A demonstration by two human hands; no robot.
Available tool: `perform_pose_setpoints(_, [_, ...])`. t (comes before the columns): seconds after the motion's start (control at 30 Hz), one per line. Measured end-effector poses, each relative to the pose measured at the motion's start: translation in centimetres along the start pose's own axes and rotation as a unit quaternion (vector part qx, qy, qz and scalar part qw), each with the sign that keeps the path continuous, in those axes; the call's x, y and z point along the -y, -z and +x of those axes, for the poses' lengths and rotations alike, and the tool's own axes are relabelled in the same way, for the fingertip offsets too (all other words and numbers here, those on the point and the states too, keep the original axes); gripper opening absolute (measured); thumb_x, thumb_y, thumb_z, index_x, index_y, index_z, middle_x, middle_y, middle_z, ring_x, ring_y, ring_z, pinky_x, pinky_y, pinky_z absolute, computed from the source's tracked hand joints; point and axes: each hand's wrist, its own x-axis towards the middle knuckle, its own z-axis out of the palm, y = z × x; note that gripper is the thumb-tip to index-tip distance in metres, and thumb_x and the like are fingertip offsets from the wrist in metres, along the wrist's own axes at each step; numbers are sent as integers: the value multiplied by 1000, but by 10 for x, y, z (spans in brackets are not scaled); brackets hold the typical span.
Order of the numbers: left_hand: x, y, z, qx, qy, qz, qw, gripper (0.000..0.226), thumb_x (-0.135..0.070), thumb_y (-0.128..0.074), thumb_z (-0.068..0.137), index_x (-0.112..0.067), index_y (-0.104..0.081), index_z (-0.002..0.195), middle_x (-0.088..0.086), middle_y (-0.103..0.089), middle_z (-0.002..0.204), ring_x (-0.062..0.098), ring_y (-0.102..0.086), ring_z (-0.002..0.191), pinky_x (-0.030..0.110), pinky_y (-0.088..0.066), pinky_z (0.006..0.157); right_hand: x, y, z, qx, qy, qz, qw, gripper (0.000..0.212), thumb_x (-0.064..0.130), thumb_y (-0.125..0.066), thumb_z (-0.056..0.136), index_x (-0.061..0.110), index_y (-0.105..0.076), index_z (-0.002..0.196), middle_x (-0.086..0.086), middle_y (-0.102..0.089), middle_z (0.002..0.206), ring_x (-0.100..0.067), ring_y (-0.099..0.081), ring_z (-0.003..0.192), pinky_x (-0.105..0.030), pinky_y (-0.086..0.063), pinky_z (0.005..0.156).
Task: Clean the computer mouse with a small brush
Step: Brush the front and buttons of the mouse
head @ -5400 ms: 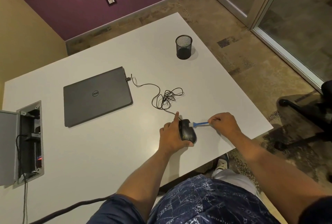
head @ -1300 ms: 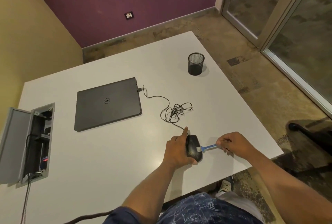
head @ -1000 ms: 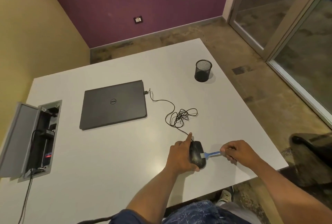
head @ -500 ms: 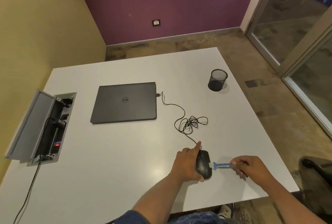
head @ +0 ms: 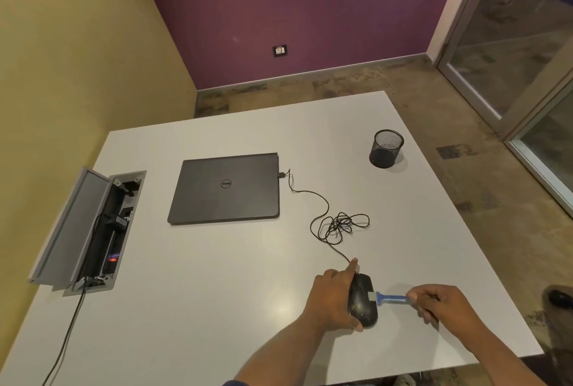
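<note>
Head view: closed laptop (head: 228,188) lid reads "DELL", upside down.

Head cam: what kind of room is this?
Probably an office or small meeting room: a white table with a built-in cable box, a closed laptop, a mesh pen cup, and glass doors on the right.

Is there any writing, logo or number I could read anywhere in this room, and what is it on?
"DELL": round logo in the middle of the closed laptop lid; it appears upside down from this view.
Wall socket plate: small markings, too small to read.
Open floor box in the table: a small red and bluish label or light inside, too blurred to read.
Mouse, brush, mesh cup: no readable text.
</note>
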Motion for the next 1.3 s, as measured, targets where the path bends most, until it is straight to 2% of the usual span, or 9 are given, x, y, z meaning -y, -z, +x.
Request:
perform_pose_setpoints(0.13, [-1,0,0,-2,-2,12,1000,137,-52,-90,53,-28,-9,161,-5,-51,147,24,-47,129,41,-37,105,1,-1,0,50,-14,-21,998,17,4,-72,89,6,-81,75,-15,-64,57,-22,-54,51,-27,-44,50])
perform_pose_setpoints(0.23, [-2,1,1,0,3,20,1000,138,-53,-90,52,-29,-8,161,-3,-51,145,25,-46,129,42,-36,105,1,3,3,31,-9,-16,999,16,7,-73,90,7,-82,76,-14,-64,56,-22,-53,50,-26,-42,49])
perform_pose_setpoints(0.37, [-4,1,1,1,5,27,1000,138,-54,-89,51,-29,-7,160,-4,-52,144,25,-46,129,42,-37,105,0,5,7,70,-8,-45,997,17,7,-72,89,9,-82,74,-14,-66,57,-20,-55,50,-26,-43,49])
perform_pose_setpoints(0.47, [-6,1,2,2,10,38,999,139,-55,-89,51,-29,-7,160,-3,-53,143,25,-47,129,43,-38,105,-1,10,11,54,-2,-40,998,15,11,-73,89,10,-81,77,-13,-66,57,-21,-55,50,-28,-41,50])
perform_pose_setpoints(0.6, [-8,2,1,2,14,40,999,139,-55,-89,52,-29,-6,160,-3,-54,142,26,-47,129,43,-39,105,0,12,14,93,-1,-81,992,19,11,-70,89,12,-81,74,-14,-68,59,-18,-58,50,-28,-48,54])
perform_pose_setpoints(0.73, [-11,4,0,6,22,39,999,138,-53,-90,53,-30,-6,160,-3,-55,141,27,-48,128,44,-39,104,0,13,17,47,17,-46,998,20,10,-70,90,8,-79,73,-15,-65,57,-20,-54,49,-30,-44,53])
perform_pose_setpoints(0.93, [-10,5,-3,2,26,26,999,139,-51,-91,52,-31,-5,159,-4,-56,139,28,-48,129,44,-38,105,11,14,9,130,-1,-114,985,24,6,-69,89,10,-78,67,-13,-66,57,-19,-57,51,-29,-47,55])
perform_pose_setpoints(1.13, [-8,5,-4,-1,25,18,1000,139,-47,-92,52,-31,-6,160,-3,-54,142,29,-47,130,46,-38,105,13,5,4,2,0,-27,1000,19,6,-72,90,8,-82,74,-19,-66,57,-23,-55,48,-30,-48,53])
perform_pose_setpoints(1.3, [-7,5,-4,-1,23,15,1000,139,-46,-93,52,-31,-6,160,1,-57,139,29,-47,129,45,-38,105,11,-2,-1,37,-1,-70,997,22,4,-71,90,7,-80,70,-17,-68,57,-20,-57,48,-24,-47,47])
